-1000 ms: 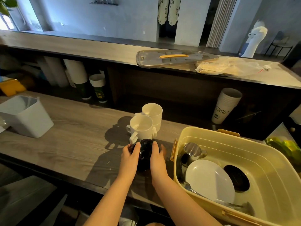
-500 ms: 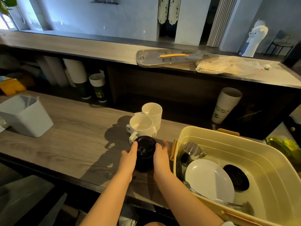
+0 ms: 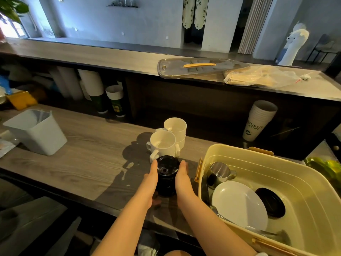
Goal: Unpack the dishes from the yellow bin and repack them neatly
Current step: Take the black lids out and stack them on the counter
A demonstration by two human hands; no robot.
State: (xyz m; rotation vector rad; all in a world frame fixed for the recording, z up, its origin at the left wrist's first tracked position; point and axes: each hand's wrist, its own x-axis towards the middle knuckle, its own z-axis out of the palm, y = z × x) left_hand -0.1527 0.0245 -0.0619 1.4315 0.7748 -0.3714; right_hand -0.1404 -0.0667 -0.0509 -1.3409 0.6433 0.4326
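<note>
The left hand point(image 3: 151, 179) and right hand point(image 3: 182, 179) press flat-palmed on opposite sides of a black lidded cup point(image 3: 166, 174) standing on the counter point(image 3: 83, 163), just left of the yellow bin point(image 3: 304, 182). It looks rigid, smooth, probably slippery; holding mid-wall seems safest. White mugs point(image 3: 166, 143) stand just beyond.

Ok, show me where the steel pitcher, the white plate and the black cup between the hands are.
steel pitcher point(image 3: 219, 172): head view, on its shiny side wall.
white plate point(image 3: 239, 205): head view, on its bare centre.
black cup point(image 3: 166, 164): head view, on its lid top.
</note>
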